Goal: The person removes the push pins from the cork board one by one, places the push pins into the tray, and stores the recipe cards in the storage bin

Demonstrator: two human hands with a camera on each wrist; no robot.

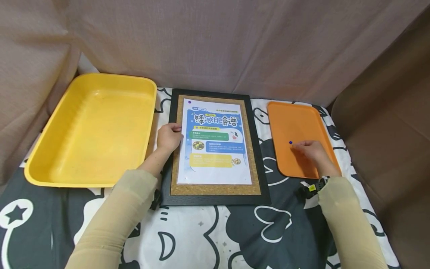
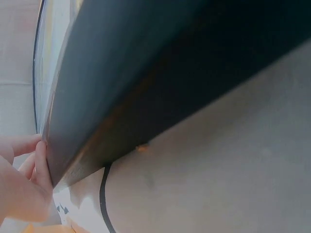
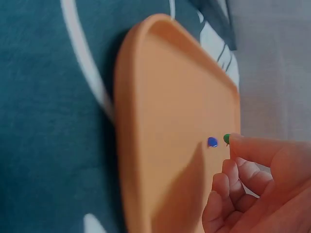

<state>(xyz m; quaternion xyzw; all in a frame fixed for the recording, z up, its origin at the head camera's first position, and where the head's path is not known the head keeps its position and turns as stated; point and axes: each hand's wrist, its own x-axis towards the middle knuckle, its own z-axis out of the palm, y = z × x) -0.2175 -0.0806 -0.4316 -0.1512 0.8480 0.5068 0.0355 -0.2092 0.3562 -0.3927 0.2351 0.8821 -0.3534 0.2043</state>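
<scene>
A brownish curtain (image 1: 201, 45) hangs beyond both hands, and a patterned grey-and-white cloth (image 1: 186, 228) spreads beneath them. Left of the left hand sits the big yellow tray (image 1: 94, 127). Just right of that same hand, and partly under it, lies the black-framed cork board (image 1: 215, 189). On the cork, a printed sheet (image 1: 215, 177) has its left edge at the left hand's fingertips. The orange tray (image 1: 292, 119) lies below the right hand.

The left hand (image 1: 169, 137) rests its bent fingers on the board's left side; whether they pinch anything I cannot tell. The right hand (image 1: 312, 152) is held over the orange tray, thumb and forefinger pinching a green pin (image 3: 227, 139). Another pin, blue (image 3: 212, 141), is on the tray just beside those fingertips. Well ahead of the left hand, a purple pin (image 1: 189, 102) marks the sheet's top left corner.
</scene>
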